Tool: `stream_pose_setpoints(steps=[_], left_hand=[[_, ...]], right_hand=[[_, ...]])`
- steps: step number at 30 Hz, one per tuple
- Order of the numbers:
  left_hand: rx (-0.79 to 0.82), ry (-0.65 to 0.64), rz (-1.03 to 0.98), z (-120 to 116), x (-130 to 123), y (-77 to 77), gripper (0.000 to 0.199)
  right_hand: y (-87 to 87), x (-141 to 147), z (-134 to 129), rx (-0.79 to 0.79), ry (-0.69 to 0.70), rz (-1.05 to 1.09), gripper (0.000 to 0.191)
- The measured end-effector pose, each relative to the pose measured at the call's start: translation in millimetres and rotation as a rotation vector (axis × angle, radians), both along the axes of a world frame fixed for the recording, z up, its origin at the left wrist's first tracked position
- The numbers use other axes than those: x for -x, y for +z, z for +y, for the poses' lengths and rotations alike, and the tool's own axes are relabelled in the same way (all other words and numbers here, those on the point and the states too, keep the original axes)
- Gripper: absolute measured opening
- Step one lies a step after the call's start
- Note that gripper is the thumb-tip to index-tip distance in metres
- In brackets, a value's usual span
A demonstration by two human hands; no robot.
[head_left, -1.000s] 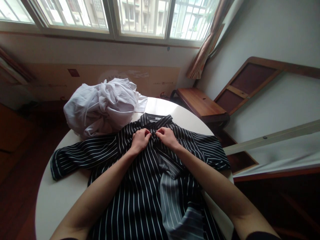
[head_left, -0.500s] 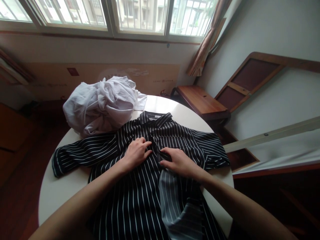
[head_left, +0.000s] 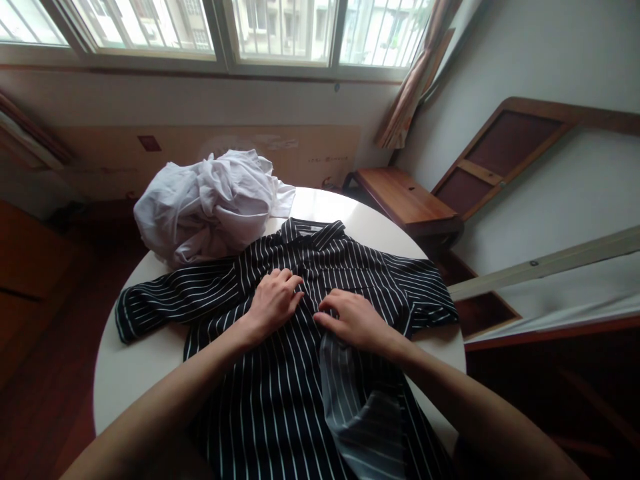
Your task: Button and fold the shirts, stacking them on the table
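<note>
A black shirt with white stripes (head_left: 280, 387) lies spread front up, its collar at the far side and sleeves out to both sides. My left hand (head_left: 274, 300) rests on the chest beside the front opening, fingers lightly bent and thumb apart. Across the opening, my right hand (head_left: 353, 319) lies on the other front panel, its thumb and forefinger apart near the edge. Below that hand the front panel is folded back, so its greyish inner side (head_left: 357, 407) shows. Cloth under both palms is hidden.
A round white table (head_left: 125, 380) carries the shirt. At its far left sits a bunched white cloth (head_left: 210, 207). Beyond the table stand a wooden bench (head_left: 405, 193) and a cardboard panel (head_left: 175, 153) under the window. A pale rail (head_left: 550, 260) runs along the right.
My right thumb and forefinger have come off the dark front edge, which now lies flatter. My left hand has barely moved. The whole view has shifted slightly.
</note>
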State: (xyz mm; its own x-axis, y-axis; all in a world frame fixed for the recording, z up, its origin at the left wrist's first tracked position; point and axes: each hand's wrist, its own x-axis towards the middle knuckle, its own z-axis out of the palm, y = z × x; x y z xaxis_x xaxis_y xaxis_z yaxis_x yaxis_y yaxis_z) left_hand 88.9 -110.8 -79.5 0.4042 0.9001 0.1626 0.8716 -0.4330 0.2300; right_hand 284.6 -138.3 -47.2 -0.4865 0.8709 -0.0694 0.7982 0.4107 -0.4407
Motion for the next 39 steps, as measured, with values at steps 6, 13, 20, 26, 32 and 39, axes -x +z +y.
stream_pose_setpoints(steps=[6, 13, 20, 26, 32, 39], left_hand=[[0.126, 0.020, -0.103, 4, -14, -5.5, 0.018], [0.167, 0.039, -0.119, 7, -6, -13.4, 0.035], [0.152, 0.051, -0.025, 0, -8, -13.7, 0.041], [0.126, 0.019, 0.030, -1, -10, -10.6, 0.040], [0.142, 0.044, -0.198, 6, -5, -11.3, 0.027], [0.224, 0.117, -0.432, 13, -12, -14.9, 0.010]], right_hand=[[-10.5, 15, 38, -0.025, -0.144, -0.009, 0.024], [-31.1, 20, 37, -0.107, -0.176, -0.146, 0.013], [-29.6, 10, 37, -0.056, -0.240, -0.051, 0.014], [-21.5, 15, 23, -0.092, -0.109, -0.121, 0.034], [-27.8, 12, 23, -0.126, -0.163, -0.158, 0.014], [-31.6, 2, 35, -0.075, -0.320, -0.034, 0.007]])
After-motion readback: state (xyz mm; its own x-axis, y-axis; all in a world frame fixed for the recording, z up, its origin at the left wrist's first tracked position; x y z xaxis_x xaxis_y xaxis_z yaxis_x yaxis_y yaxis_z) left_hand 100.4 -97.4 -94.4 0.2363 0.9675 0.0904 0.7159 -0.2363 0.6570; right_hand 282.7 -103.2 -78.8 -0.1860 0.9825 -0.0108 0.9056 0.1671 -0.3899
